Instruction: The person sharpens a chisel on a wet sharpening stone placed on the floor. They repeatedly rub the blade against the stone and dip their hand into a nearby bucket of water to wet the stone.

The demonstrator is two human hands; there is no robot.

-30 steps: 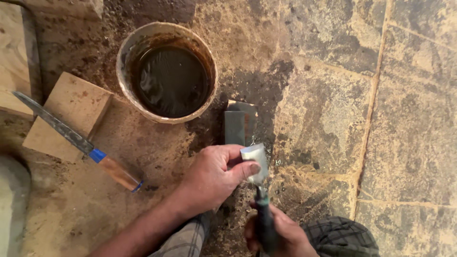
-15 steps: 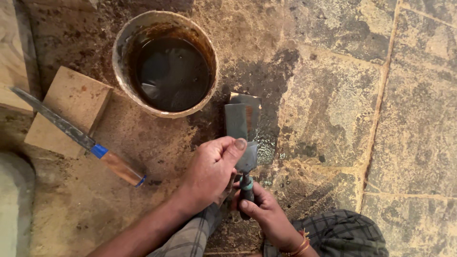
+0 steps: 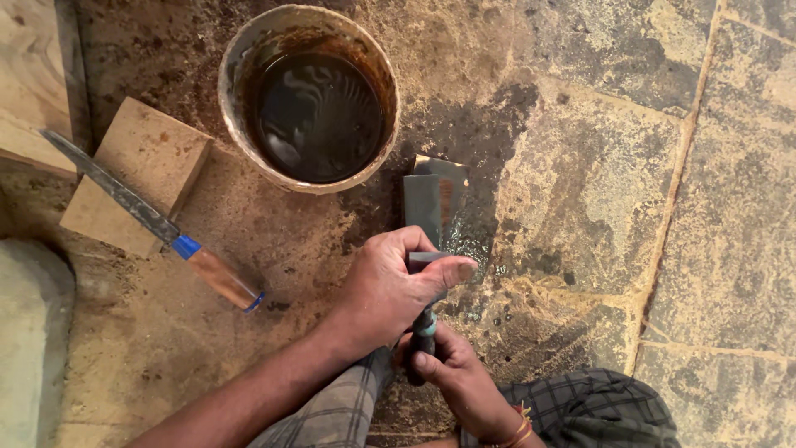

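Chisel blade [image 3: 424, 259] lies flat on a dark sharpening stone [image 3: 433, 203], just right of the frame's centre, on a wet patch of the stone floor [image 3: 580, 166]. The left hand [image 3: 390, 290] presses down on the blade, fingers curled over it and thumb stretched along its lower edge, so it is closed on the steel. Below it the right hand [image 3: 452, 373] is wrapped tight around the tool's dark handle [image 3: 424, 325], wrist low near the bottom edge.

The stone looks slick with water, and the left fingertips sit right at the blade's edge; a slip sideways could, I judge, drag skin across steel or stone. Uneven pressure might also rock the blade and round its bevel.

A bucket [image 3: 236, 75] of dark water stands in the upper middle, near the stone. At left, a long knife [image 3: 149, 217] with a wooden handle rests across a wooden block [image 3: 137, 166], well apart from both hands.
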